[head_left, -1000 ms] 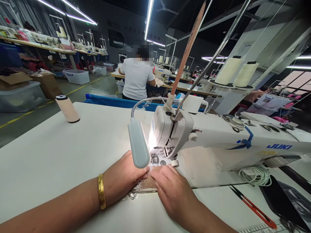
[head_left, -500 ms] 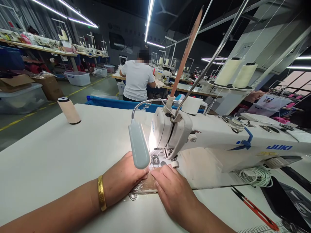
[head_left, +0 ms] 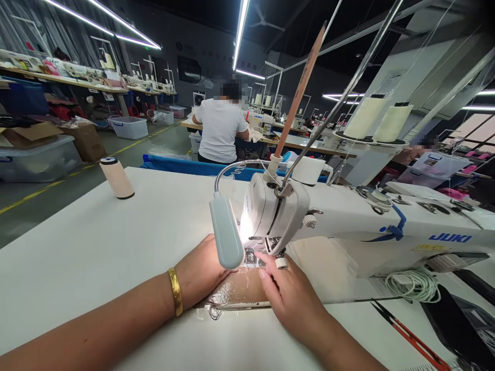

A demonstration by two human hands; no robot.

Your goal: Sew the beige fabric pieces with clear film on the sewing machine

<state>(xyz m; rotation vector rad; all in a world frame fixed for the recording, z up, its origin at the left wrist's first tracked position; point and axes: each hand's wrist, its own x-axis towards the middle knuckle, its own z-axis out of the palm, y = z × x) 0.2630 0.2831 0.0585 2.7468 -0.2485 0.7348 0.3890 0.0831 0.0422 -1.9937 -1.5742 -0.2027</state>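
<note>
Under the head of the sewing machine (head_left: pixel 270 206), well in from the desk's far left corner: brown panel (head_left: pixel 245 286) lies flat on the desk (head_left: pixel 73 268), shiny clear film over it. It sits between the two hands, which are apart from each other.

Left hand (head_left: pixel 201 270) rests at its left end, back of the hand up. Fingertips partly behind the grey lamp (head_left: pixel 227 234), so can't tell if it grips anything.

Right hand (head_left: pixel 292 288) is at its right end, thumb and forefinger parted, forefinger reaching in by the small metal plate (head_left: pixel 250 256) under the machine head. Panel's middle shows between them.

Peach thread cone (head_left: pixel 117 179) stands just inside the desk's far left corner, well apart from both. Red-handled snips (head_left: pixel 412 337) lie to the right of the right hand; coiled pale cord (head_left: pixel 413 285) beyond them, beside the machine.
</note>
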